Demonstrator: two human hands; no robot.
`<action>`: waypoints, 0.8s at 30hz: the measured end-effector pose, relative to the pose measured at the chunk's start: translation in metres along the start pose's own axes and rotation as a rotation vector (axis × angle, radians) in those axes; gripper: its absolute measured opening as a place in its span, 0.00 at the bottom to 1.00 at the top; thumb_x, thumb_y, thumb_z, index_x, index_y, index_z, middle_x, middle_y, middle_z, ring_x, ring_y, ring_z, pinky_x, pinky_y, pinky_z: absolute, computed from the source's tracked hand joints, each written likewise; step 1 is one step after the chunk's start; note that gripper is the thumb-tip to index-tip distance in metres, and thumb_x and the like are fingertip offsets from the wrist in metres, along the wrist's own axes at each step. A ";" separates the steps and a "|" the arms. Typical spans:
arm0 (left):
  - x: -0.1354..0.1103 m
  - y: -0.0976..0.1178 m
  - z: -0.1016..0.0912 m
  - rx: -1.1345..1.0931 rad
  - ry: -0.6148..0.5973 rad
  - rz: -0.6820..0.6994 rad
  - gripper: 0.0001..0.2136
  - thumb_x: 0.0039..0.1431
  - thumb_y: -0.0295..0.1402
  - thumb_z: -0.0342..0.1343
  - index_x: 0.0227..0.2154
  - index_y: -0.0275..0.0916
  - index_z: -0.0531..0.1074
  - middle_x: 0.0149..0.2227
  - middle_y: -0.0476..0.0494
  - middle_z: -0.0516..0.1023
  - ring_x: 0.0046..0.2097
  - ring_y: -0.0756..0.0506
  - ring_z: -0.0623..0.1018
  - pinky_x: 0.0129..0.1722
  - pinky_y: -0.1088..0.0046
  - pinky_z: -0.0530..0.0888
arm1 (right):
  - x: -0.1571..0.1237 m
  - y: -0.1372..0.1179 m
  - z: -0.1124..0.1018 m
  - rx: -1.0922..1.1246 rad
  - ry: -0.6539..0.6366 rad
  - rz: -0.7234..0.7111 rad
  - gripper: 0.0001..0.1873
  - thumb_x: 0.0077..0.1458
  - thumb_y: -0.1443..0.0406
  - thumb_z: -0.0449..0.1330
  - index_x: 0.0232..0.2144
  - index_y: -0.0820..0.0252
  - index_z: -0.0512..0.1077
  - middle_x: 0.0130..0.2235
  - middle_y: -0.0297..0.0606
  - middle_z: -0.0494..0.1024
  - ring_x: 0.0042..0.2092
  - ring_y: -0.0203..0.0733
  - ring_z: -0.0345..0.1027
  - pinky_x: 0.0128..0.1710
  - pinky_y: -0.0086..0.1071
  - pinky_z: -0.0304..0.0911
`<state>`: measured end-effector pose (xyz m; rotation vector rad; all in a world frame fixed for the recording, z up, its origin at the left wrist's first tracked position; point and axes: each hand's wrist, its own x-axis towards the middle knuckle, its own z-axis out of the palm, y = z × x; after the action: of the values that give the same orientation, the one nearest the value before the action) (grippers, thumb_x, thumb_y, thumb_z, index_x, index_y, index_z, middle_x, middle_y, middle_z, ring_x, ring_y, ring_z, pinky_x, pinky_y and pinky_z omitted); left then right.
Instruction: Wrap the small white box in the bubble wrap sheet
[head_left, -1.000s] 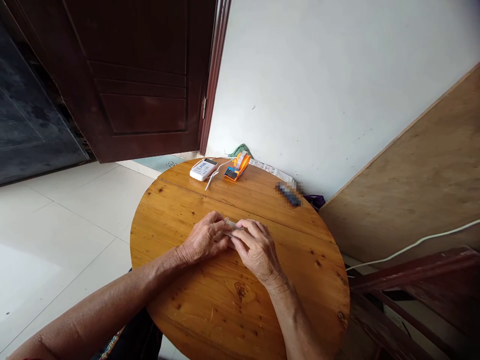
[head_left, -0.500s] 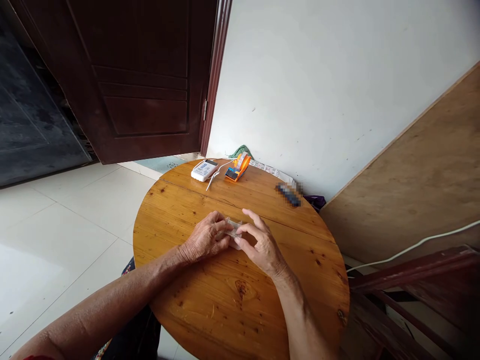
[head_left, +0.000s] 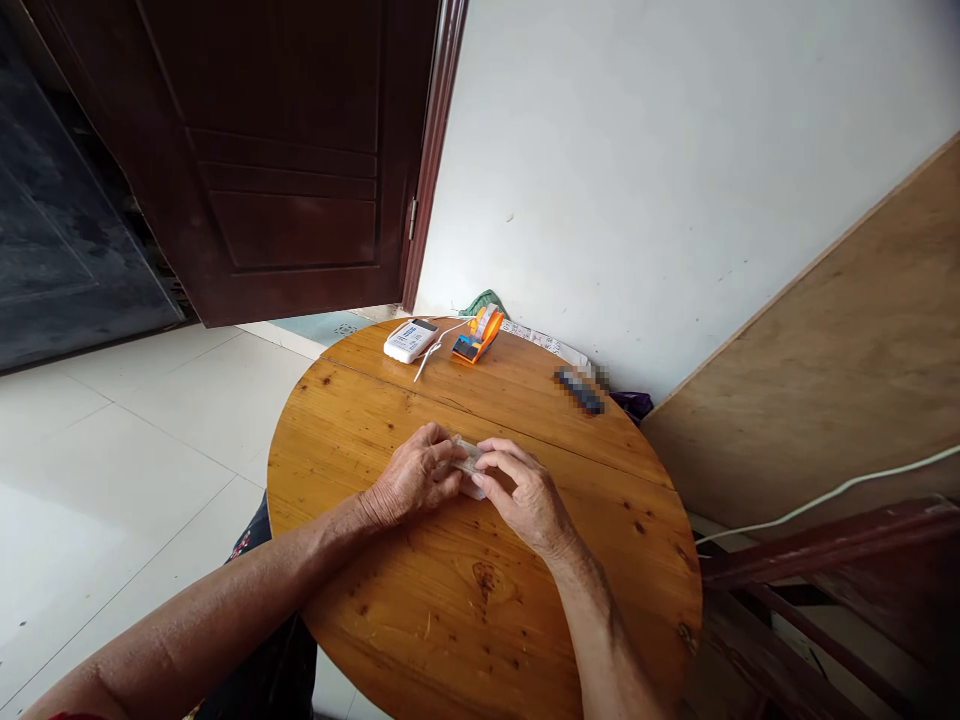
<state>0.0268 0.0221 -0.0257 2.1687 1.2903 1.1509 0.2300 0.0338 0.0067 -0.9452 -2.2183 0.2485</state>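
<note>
A small whitish, see-through plastic-wrapped packet lies low over the wooden table, between my hands. My left hand is closed on its left side, thumb at the near edge and fingers over the top. The fingertips and thumb of my right hand pinch the packet's right end. What the wrapping holds, if anything, cannot be made out, as fingers cover much of it.
On the round wooden table, toward the back, are a white device, a white cable, an orange tape dispenser and a blurred dark object. A white wall stands behind.
My right hand's raised index finger has come down toward the packet, and its fingers are closer together. My left hand keeps its hold, and the view has shifted slightly.
</note>
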 end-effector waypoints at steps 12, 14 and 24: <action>0.001 0.008 -0.021 -0.213 0.022 -0.002 0.15 0.55 0.30 0.56 0.45 0.38 0.79 0.41 0.42 0.73 0.44 0.44 0.75 0.48 0.66 0.74 | 0.004 -0.010 -0.010 0.098 0.099 0.028 0.05 0.58 0.65 0.60 0.29 0.55 0.74 0.48 0.44 0.78 0.49 0.48 0.74 0.51 0.43 0.69; 0.004 0.007 -0.024 -0.259 0.062 -0.061 0.14 0.54 0.30 0.56 0.43 0.38 0.80 0.38 0.43 0.73 0.42 0.45 0.75 0.46 0.66 0.74 | 0.004 -0.007 -0.015 0.163 0.156 0.072 0.06 0.59 0.64 0.59 0.30 0.55 0.74 0.47 0.43 0.78 0.49 0.48 0.74 0.52 0.42 0.69; 0.011 -0.004 -0.015 -0.379 0.100 -0.406 0.16 0.49 0.29 0.55 0.42 0.36 0.78 0.38 0.44 0.77 0.40 0.46 0.76 0.40 0.70 0.76 | 0.003 0.001 -0.007 0.213 0.107 0.116 0.08 0.54 0.68 0.61 0.38 0.54 0.76 0.51 0.43 0.77 0.53 0.47 0.73 0.56 0.44 0.66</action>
<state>0.0153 0.0323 -0.0146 1.5137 1.3439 1.2226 0.2335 0.0359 0.0133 -0.9476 -1.9966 0.4675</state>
